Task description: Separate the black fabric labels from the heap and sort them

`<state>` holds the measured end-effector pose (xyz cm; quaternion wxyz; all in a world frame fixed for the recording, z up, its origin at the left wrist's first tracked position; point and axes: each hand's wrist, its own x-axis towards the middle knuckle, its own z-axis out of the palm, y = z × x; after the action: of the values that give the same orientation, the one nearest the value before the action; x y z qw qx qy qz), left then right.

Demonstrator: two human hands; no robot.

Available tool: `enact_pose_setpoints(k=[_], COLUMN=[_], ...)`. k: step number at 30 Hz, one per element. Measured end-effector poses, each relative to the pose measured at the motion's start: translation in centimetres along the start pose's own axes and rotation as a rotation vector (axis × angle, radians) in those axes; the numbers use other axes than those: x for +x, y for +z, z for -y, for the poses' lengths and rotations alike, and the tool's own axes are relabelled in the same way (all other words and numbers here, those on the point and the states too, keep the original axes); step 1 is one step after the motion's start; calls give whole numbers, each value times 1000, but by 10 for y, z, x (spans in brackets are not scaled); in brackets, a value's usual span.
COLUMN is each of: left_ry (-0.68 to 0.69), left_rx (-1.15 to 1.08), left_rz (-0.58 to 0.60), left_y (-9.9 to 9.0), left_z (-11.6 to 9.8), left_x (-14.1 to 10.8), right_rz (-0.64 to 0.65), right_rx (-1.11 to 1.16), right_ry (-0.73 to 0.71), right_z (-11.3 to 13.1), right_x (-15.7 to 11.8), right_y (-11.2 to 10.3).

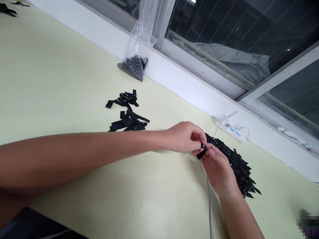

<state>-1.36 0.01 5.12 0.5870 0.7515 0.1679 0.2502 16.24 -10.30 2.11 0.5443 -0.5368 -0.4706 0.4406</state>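
A short black strip, bent into a curve, is held between my two hands over the pale table. My left hand comes in from the left, its thumb and index finger pinched on the strip. My right hand reaches up from below, palm partly turned up, its thumb and fingertips closed on the strip's other side. Behind my right hand lies a large heap of black strips. Two smaller groups of black strips, an upper one and a lower one, lie beyond my left forearm.
A clear plastic bag with black pieces stands against the white ledge. A power strip with plugs lies by the wall, and a pale cable runs down the table. More black strips lie at the top left.
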Motion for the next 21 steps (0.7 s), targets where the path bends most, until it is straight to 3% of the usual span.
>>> enact_pose_setpoints(k=[4, 7, 10, 14, 17, 21], left_ry=[159, 219, 270, 334, 344, 332], left_rx=[224, 329, 483, 629, 640, 644], left_rz=[-34, -16, -80, -107, -47, -72], left_y=[-4, -6, -8, -7, -2, 4], left_z=[-2, -4, -7, -8, -5, 0], left_x=[0, 1, -1, -4, -6, -6], right_rz=[-22, -74, -113, -171, -187, -163], right_rx=[84, 102, 85, 39, -18, -150], right_ry=[78, 97, 91, 33, -22, -117], right_z=[0, -2, -4, -6, -6, -6], right_x=[-2, -2, -2, 0, -1, -3], right_y=[-1, -3, -4, -4, -1, 3])
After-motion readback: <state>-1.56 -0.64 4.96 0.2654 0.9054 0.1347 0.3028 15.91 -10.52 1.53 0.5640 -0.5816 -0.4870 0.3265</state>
